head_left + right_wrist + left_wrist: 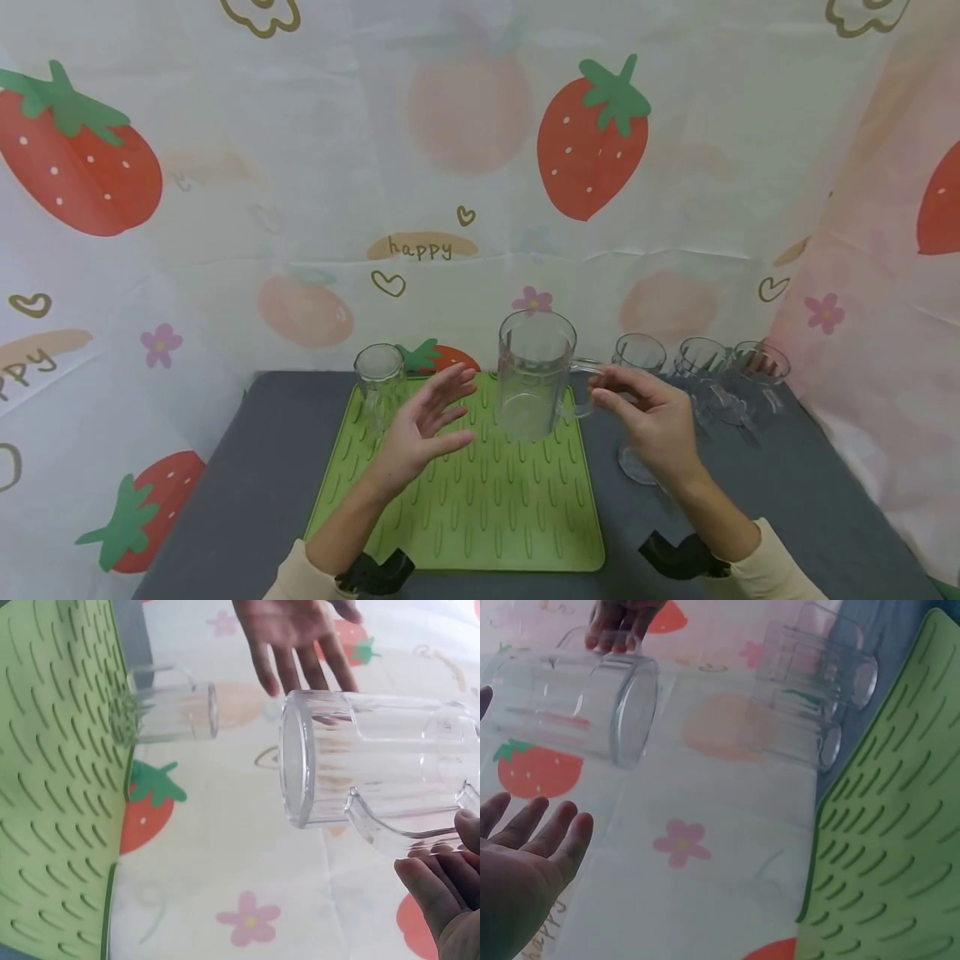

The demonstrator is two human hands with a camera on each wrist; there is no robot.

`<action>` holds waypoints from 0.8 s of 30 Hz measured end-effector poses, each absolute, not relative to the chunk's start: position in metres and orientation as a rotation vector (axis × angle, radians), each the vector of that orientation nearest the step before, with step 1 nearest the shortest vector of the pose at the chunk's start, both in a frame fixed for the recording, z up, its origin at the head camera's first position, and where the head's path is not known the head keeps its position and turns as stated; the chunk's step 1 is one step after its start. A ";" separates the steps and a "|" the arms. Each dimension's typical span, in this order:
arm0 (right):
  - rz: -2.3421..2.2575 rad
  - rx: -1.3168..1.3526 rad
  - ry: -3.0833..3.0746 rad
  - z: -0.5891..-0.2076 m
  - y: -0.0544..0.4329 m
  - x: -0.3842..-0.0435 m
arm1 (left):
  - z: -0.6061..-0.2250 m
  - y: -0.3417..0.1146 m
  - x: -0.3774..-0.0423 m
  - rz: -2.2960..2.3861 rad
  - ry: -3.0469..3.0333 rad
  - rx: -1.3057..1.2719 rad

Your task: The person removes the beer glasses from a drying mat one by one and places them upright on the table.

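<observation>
A large clear glass mug (536, 387) is held upright above the green mat (480, 533). My right hand (651, 417) grips its handle, with the thumb and fingers around it in the right wrist view. To the left of the mug, my left hand (427, 429) is raised with its fingers spread, its palm toward the glass but apart from it. In the left wrist view, those spread fingers (568, 838) hold nothing. A smaller glass mug (379, 371) stands at the mat's back left corner, also seen in the right wrist view.
Several clear glasses (701, 358) stand on the right side of the dark grey table (202, 500). One with a round foot (637, 465) is partly hidden behind my right hand. A strawberry-printed cloth (322, 167) hangs behind the table and along its sides.
</observation>
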State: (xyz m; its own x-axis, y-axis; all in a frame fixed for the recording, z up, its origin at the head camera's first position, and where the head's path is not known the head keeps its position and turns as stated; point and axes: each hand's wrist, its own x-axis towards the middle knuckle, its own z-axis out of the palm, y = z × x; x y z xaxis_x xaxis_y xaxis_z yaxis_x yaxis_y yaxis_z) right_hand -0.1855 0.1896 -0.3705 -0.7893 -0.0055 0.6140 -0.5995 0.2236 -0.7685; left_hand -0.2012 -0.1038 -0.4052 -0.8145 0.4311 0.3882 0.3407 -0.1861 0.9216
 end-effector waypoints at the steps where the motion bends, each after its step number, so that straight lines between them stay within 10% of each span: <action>1: 1.586 0.547 -2.011 -0.370 0.192 -0.186 | -0.406 -0.106 -0.201 2.184 1.972 0.929; 24: 1.340 0.288 -1.922 -0.371 0.258 -0.184 | -0.455 -0.193 -0.182 2.055 2.362 0.523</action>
